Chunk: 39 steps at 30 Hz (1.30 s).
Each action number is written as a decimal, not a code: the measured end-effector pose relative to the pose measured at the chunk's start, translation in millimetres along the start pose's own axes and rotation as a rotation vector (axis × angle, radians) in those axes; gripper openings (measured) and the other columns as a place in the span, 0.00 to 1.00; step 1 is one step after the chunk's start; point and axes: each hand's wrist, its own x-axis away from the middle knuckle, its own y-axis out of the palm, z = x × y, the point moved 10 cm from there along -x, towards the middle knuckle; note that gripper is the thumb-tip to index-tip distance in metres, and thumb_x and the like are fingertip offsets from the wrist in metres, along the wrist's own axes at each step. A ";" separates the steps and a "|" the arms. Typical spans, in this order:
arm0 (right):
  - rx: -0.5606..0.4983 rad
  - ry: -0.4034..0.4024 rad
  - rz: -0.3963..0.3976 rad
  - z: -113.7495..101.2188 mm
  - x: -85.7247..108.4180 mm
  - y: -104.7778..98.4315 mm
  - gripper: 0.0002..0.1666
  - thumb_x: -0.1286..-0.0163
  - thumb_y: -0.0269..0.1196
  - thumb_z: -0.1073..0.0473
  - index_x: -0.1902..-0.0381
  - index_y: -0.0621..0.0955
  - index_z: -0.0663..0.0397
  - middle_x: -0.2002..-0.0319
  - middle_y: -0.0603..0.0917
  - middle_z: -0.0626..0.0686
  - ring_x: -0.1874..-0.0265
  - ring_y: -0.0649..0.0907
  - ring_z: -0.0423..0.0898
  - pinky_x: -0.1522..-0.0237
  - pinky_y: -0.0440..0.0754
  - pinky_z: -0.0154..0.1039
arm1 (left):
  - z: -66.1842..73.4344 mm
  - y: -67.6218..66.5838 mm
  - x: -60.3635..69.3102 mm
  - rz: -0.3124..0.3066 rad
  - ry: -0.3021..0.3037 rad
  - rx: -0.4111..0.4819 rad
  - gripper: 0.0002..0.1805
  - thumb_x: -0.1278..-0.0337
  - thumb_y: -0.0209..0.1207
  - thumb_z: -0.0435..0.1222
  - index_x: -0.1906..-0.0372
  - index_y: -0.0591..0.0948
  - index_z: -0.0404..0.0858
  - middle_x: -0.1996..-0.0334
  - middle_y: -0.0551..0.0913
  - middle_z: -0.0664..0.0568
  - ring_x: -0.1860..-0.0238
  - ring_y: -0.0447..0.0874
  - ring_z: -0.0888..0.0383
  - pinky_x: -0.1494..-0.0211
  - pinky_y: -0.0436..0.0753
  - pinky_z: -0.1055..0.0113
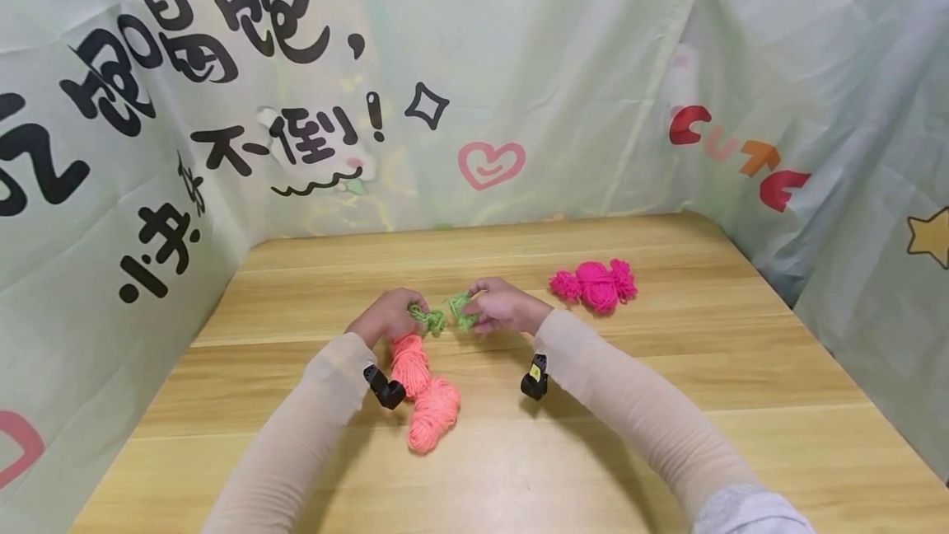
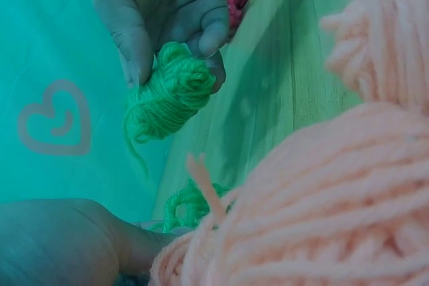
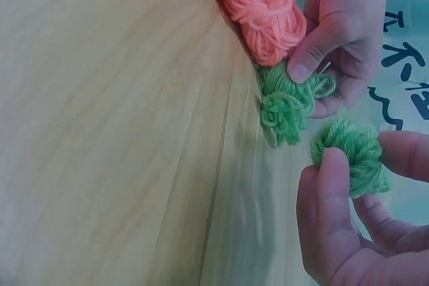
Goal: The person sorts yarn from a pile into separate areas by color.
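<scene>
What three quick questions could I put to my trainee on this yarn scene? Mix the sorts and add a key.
1. Multiple choice: what colour is the yarn piece that the right hand pinches? (a) coral (b) green (c) magenta

2. True or false: the magenta bundle lies on the table, held by neither hand.

3. Fill the gap: in the head view, the coral bundle lies nearer to the ____ hand.

Key: 1. (b), green. 2. True. 3. Left; the left hand is right beside it, holding another green piece.
</scene>
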 end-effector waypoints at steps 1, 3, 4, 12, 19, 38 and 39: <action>-0.001 0.005 0.002 1.7 -0.1 0.0 0.18 0.31 0.58 0.70 0.46 0.69 0.63 0.64 0.76 0.56 0.73 0.77 0.46 0.58 0.83 0.44 | -1.5 1.6 0.6 -0.003 -0.004 0.003 0.11 0.45 0.65 0.30 0.55 0.82 0.39 0.47 0.79 0.43 0.51 0.74 0.48 0.58 0.76 0.60; -0.004 0.015 0.004 5.1 0.0 -0.3 0.18 0.31 0.58 0.69 0.46 0.69 0.63 0.64 0.75 0.56 0.74 0.77 0.46 0.60 0.84 0.43 | -4.4 4.6 2.0 -0.009 -0.014 0.015 0.11 0.45 0.64 0.30 0.55 0.82 0.39 0.47 0.79 0.43 0.53 0.74 0.49 0.60 0.76 0.62; -0.004 0.018 0.007 6.2 0.0 -0.7 0.18 0.31 0.59 0.69 0.45 0.69 0.63 0.64 0.75 0.56 0.74 0.77 0.46 0.60 0.84 0.42 | -5.4 5.8 2.7 -0.012 -0.018 0.027 0.12 0.44 0.64 0.30 0.55 0.82 0.39 0.47 0.79 0.43 0.54 0.75 0.49 0.61 0.76 0.62; 0.002 -0.002 0.038 0.5 -1.4 -13.1 0.21 0.32 0.59 0.70 0.43 0.68 0.65 0.64 0.76 0.56 0.74 0.77 0.45 0.66 0.83 0.38 | -1.6 -0.3 -1.3 0.000 -0.008 0.041 0.10 0.45 0.65 0.31 0.56 0.82 0.39 0.48 0.79 0.42 0.55 0.74 0.49 0.62 0.76 0.62; -0.001 0.011 0.069 4.4 -3.7 -22.4 0.23 0.32 0.60 0.69 0.41 0.68 0.64 0.62 0.76 0.56 0.73 0.78 0.45 0.62 0.84 0.40 | -0.5 -1.7 -2.1 0.003 -0.001 0.023 0.11 0.45 0.65 0.31 0.56 0.82 0.40 0.48 0.79 0.42 0.50 0.74 0.48 0.51 0.75 0.55; -0.035 0.022 0.097 8.0 -6.1 -42.3 0.23 0.32 0.58 0.69 0.41 0.66 0.64 0.56 0.74 0.60 0.71 0.77 0.47 0.69 0.82 0.34 | -0.4 -2.7 -2.7 0.011 -0.010 0.028 0.11 0.46 0.65 0.31 0.57 0.83 0.40 0.53 0.80 0.44 0.55 0.75 0.49 0.56 0.76 0.59; -0.037 0.022 0.098 8.8 -6.9 -43.3 0.23 0.32 0.58 0.69 0.41 0.66 0.64 0.56 0.74 0.60 0.71 0.77 0.47 0.69 0.82 0.34 | -0.5 -2.7 -2.8 0.012 -0.009 0.026 0.11 0.46 0.65 0.31 0.57 0.83 0.40 0.53 0.80 0.44 0.55 0.75 0.49 0.56 0.76 0.59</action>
